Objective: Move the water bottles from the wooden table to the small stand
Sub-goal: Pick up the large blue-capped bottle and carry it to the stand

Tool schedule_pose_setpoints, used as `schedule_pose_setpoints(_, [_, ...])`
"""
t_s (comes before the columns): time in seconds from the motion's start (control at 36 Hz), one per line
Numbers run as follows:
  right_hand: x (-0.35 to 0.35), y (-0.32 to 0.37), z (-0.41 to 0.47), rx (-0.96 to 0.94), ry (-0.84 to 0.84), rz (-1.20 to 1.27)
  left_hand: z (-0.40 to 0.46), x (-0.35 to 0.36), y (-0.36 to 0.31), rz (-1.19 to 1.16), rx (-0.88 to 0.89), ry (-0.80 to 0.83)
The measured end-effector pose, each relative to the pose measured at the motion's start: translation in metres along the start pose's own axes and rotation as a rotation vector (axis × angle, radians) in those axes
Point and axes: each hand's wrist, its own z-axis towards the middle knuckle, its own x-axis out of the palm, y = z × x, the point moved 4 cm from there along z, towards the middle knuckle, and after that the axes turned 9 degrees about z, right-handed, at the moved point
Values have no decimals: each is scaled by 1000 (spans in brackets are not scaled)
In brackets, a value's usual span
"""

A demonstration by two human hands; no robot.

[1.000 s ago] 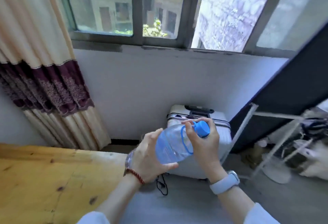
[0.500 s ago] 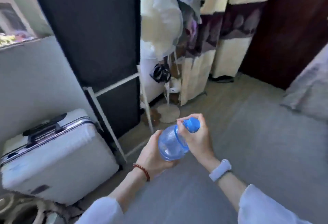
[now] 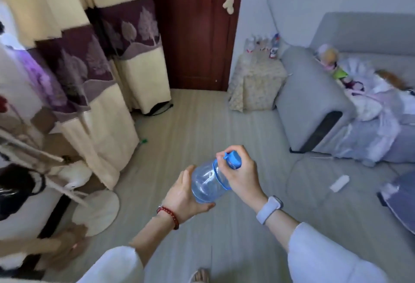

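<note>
A clear blue-tinted water bottle (image 3: 207, 181) with a blue cap hangs tilted in mid-air over the floor, held by both hands. My left hand (image 3: 183, 195) cups its base from below. My right hand (image 3: 241, 173) grips its neck and cap. At the far wall, beside the sofa arm, stands a small stand (image 3: 256, 80) draped in a patterned cloth, with several small bottles (image 3: 262, 44) on its top. The wooden table is out of view.
A grey sofa (image 3: 314, 103) with clothes and toys fills the right side. Cream and maroon curtains (image 3: 98, 62) hang at the left, with a dark red door (image 3: 193, 29) behind. A white fan base (image 3: 96, 211) and rack sit at the lower left. A small white object (image 3: 339, 183) lies on the floor.
The view has swung right from the window and table, past the suitcase and rack, to the door, stand and sofa. Both hands kept hold of the bottle throughout.
</note>
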Motion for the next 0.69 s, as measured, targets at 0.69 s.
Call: schedule_pose_setpoints(0.69, [-257, -158, 538, -36, -299, -86, 601, 104, -246, 78, 231, 178])
